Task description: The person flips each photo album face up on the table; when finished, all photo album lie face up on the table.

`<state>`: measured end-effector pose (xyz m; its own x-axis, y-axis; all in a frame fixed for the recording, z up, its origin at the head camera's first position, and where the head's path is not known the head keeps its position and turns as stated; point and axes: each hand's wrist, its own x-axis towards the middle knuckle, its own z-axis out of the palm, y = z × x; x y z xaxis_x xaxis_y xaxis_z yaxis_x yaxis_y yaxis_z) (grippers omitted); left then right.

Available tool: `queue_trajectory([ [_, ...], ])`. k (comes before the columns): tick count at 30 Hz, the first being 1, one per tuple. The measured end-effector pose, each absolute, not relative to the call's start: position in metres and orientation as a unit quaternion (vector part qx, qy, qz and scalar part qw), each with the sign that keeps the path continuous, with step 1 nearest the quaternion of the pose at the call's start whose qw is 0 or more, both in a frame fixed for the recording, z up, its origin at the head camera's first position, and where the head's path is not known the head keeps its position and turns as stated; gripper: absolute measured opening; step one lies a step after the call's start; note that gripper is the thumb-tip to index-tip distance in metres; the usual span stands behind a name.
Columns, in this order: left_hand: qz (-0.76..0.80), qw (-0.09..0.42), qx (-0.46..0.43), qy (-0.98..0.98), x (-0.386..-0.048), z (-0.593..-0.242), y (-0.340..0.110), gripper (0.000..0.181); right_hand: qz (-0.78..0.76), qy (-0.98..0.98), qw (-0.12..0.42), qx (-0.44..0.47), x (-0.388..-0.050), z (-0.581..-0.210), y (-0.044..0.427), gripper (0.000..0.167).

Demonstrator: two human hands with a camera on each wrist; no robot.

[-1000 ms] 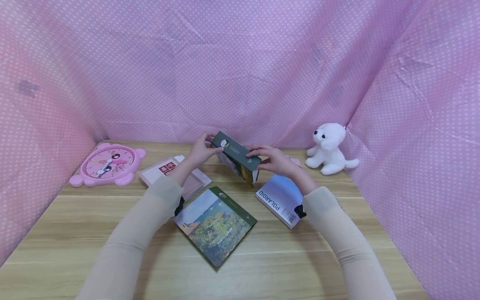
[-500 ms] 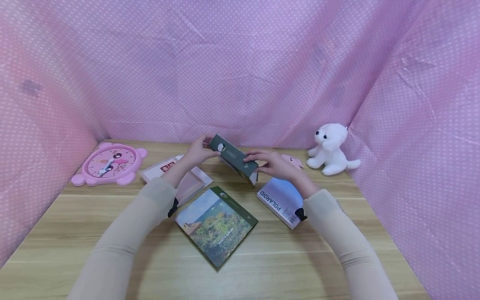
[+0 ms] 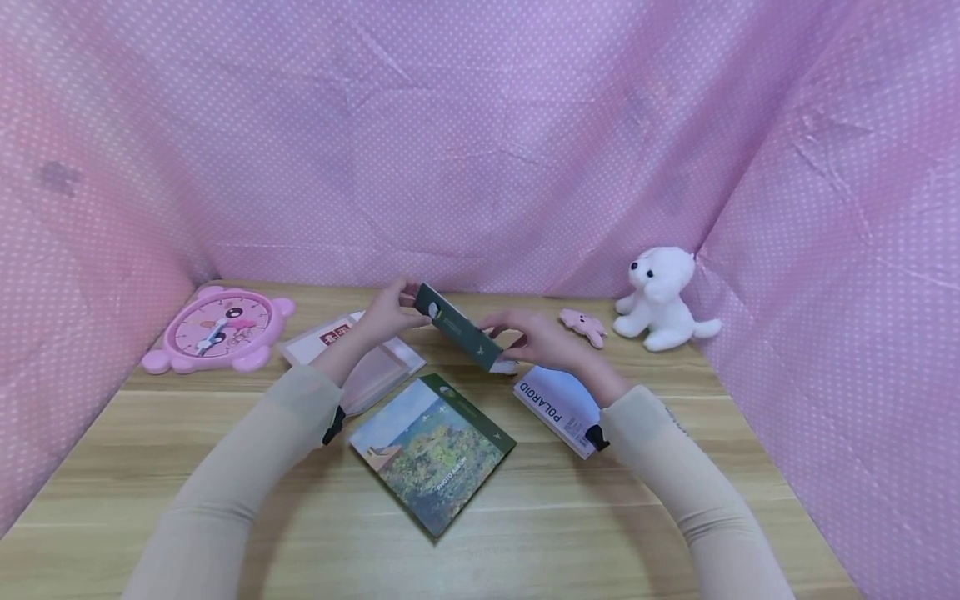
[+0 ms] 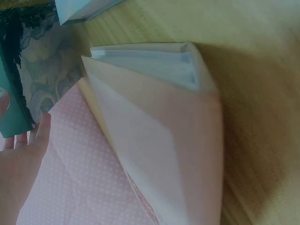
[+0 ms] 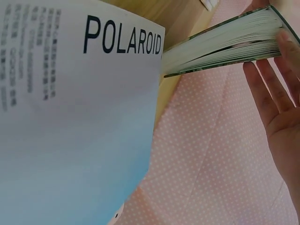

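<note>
A thick photo album [image 3: 456, 329] with a green spine is held tilted above the back middle of the table. My left hand [image 3: 392, 310] grips its left end, thumb toward the spine and fingers behind. At its right end, my right hand [image 3: 538, 337] pinches the album between thumb and fingers. The right wrist view shows the album's page edges [image 5: 225, 47] between the fingers and thumb. A matching album [image 3: 435, 454] with a painted cover lies flat in front. Under my right forearm is a blue-white POLAROID book [image 3: 558, 408]. A pale pink album [image 4: 154, 117] lies by my left wrist.
To the left lies a pink bear-shaped clock [image 3: 221, 329]. A white plush dog [image 3: 660, 296] sits at the back right, beside a small pink toy [image 3: 583, 325]. Pink dotted cloth [image 3: 480, 150] hangs behind the wooden table [image 3: 525, 533] and along its sides.
Both hands have lowered the album slightly and moved it a little left. Its spine has tilted toward the viewer. The small pink toy has come into fuller view.
</note>
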<state>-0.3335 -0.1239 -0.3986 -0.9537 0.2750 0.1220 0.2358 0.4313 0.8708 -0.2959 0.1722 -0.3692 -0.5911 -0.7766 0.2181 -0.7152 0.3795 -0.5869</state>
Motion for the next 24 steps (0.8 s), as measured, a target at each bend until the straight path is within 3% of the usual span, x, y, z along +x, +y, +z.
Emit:
queue_trajectory([
  [15,0.514,0.053,0.191,0.835,-0.334,-0.410,-0.128,0.073,-0.317,0.846,0.075,-0.422,-0.302,-0.382,0.179,0.045],
  [24,0.534,0.061,0.217,0.815,-0.332,-0.416,-0.132,0.066,-0.316,0.844,0.114,-0.419,-0.309,-0.389,0.181,0.048],
])
